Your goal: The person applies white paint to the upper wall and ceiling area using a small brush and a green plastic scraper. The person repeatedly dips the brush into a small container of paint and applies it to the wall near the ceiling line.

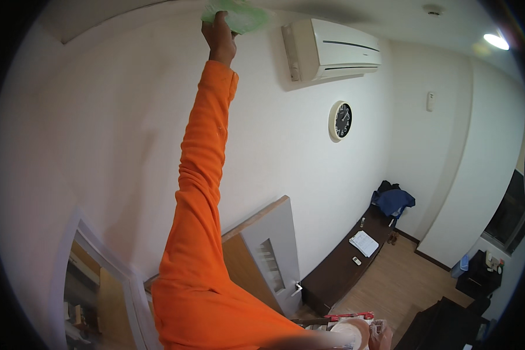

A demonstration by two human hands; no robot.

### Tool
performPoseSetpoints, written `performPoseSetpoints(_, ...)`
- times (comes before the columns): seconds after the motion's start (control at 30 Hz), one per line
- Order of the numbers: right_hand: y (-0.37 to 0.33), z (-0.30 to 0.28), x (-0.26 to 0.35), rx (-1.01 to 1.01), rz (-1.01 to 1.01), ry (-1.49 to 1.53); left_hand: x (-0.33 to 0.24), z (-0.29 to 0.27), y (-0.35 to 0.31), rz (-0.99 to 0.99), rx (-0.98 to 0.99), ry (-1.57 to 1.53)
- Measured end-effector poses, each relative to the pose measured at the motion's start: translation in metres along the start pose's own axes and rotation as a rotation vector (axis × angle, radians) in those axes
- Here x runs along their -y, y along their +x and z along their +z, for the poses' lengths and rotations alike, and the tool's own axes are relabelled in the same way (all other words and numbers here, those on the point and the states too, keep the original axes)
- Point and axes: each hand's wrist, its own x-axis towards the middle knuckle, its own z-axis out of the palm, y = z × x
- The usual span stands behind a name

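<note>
My left arm, in an orange sleeve, stretches up along the white wall. At its end my left hand (219,39) is closed on a light green cloth (241,16), close to where the wall meets the ceiling. Motion blur softens the cloth's edges, and part of the fingers is hidden. A white air conditioner (339,51) hangs on the wall just right of the hand. My right hand does not show.
A grey door panel with a vent (269,256) stands below, right of my arm. A round clock (341,121) hangs on the wall. Papers (364,243) and a remote (356,261) lie on a long dark bench (326,286). At the bottom are a white bucket (351,332) and a plastic bag (381,335).
</note>
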Motion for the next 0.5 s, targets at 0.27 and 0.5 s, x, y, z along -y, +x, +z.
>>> performPoseSetpoints(0.27,-0.008,-0.02,0.003,0.006,0.02,0.031,0.004,0.012,0.018,0.008,-0.021,0.012)
performPoseSetpoints(0.5,-0.01,-0.02,-0.005,-0.002,0.014,0.046,-0.01,0.049,-0.001,0.168,0.031,-0.065)
